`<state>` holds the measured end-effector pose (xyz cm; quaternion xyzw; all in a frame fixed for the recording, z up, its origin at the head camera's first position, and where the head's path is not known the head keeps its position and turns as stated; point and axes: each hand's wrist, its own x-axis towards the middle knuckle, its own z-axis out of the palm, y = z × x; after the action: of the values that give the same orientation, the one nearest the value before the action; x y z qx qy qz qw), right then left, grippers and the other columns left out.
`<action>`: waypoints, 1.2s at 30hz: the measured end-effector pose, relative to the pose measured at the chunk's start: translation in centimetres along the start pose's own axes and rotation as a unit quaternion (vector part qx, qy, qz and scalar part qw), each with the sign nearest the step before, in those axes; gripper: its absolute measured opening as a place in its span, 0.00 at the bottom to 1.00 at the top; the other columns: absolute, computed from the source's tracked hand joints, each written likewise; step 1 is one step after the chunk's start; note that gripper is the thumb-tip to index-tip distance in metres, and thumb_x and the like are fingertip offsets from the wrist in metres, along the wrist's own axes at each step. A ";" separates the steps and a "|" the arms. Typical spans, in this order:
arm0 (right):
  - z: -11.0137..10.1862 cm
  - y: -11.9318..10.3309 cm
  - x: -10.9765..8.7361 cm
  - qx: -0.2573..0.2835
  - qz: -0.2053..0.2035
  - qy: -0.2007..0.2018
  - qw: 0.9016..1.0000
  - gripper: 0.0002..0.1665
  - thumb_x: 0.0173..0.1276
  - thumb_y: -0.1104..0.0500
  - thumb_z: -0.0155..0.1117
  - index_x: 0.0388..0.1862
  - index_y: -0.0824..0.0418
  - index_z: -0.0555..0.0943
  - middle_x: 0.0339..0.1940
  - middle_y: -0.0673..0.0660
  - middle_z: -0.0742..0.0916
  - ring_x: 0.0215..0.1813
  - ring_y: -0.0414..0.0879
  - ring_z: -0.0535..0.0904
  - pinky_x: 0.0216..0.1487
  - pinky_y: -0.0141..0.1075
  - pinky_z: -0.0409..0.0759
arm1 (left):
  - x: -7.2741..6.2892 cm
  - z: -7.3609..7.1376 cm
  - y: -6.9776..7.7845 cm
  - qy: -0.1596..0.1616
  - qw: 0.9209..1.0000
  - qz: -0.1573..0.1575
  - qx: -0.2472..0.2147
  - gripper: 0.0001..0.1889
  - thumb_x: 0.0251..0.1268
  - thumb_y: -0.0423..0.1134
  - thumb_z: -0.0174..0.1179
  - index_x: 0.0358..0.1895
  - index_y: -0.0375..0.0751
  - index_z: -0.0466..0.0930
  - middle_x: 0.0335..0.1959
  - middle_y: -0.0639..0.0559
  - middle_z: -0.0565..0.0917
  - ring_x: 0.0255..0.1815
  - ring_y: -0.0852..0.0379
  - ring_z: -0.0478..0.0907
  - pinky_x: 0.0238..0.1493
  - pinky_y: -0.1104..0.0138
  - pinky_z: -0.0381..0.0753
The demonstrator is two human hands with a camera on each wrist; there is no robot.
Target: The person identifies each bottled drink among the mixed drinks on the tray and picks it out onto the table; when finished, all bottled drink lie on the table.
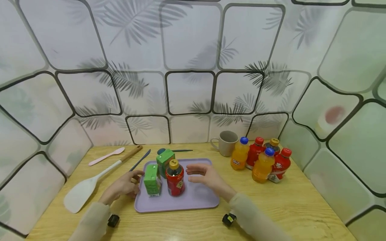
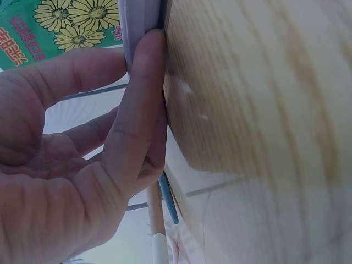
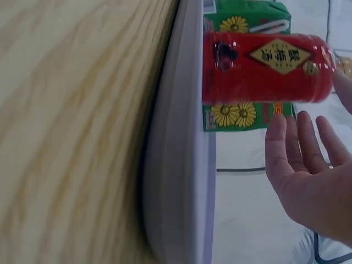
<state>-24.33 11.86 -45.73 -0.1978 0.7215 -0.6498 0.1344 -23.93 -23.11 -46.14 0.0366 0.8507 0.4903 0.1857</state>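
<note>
A lilac tray (image 1: 196, 200) lies on the wooden table, bearing two green drink cartons (image 1: 152, 182) and a dark bottle with a red label and yellow cap (image 1: 175, 182). At the tray's left edge, my left hand (image 1: 128, 184) pinches the rim; in the left wrist view the tray rim (image 2: 132, 27) sits between thumb and fingers (image 2: 135, 121). My right hand (image 1: 208, 177) hovers over the tray, just right of the bottle, its fingers spread and holding nothing. In the right wrist view the red-labelled bottle (image 3: 264, 67) stands apart from most of the fingers (image 3: 278, 143).
Right of the tray stand several orange and red drink bottles (image 1: 263, 167), with a grey mug (image 1: 227, 143) behind them. On the left lie a white long-handled spatula (image 1: 80, 194), a pink spoon (image 1: 107, 155) and a blue utensil (image 1: 141, 160). Another dark blue utensil (image 1: 181, 150) lies behind the tray.
</note>
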 end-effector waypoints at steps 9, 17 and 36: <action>3.1 -1.0 0.8 0.007 -0.044 0.003 0.999 0.36 0.58 0.65 0.73 0.67 0.59 0.74 0.65 0.60 0.79 0.65 0.54 0.74 0.63 0.45 0.78 | -0.3 -0.3 -0.3 0.002 1.000 0.011 0.001 0.41 0.41 0.19 0.57 0.68 0.32 0.63 0.51 0.34 0.70 0.36 0.50 0.75 0.30 0.58 0.86; 5.2 -0.9 1.3 -0.033 -0.061 0.060 0.996 0.41 0.55 0.63 0.76 0.68 0.56 0.73 0.64 0.59 0.80 0.60 0.56 0.78 0.62 0.50 0.77 | -0.2 -0.3 -0.1 -0.004 1.000 0.015 -0.005 0.40 0.41 0.19 0.56 0.68 0.32 0.63 0.50 0.35 0.70 0.36 0.50 0.75 0.30 0.58 0.86; 3.3 -0.9 -0.1 -0.107 -0.049 0.145 0.982 0.39 0.51 0.55 0.80 0.64 0.58 0.77 0.57 0.58 0.85 0.47 0.50 0.83 0.50 0.49 0.84 | 0.0 0.2 -0.2 0.005 1.000 0.010 -0.006 0.40 0.41 0.19 0.56 0.67 0.31 0.63 0.50 0.35 0.70 0.35 0.50 0.75 0.29 0.58 0.85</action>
<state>-22.63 8.91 -45.22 -0.1503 0.7881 -0.5964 -0.0258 -23.78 -23.06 -46.43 0.0414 0.8484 0.4974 0.1765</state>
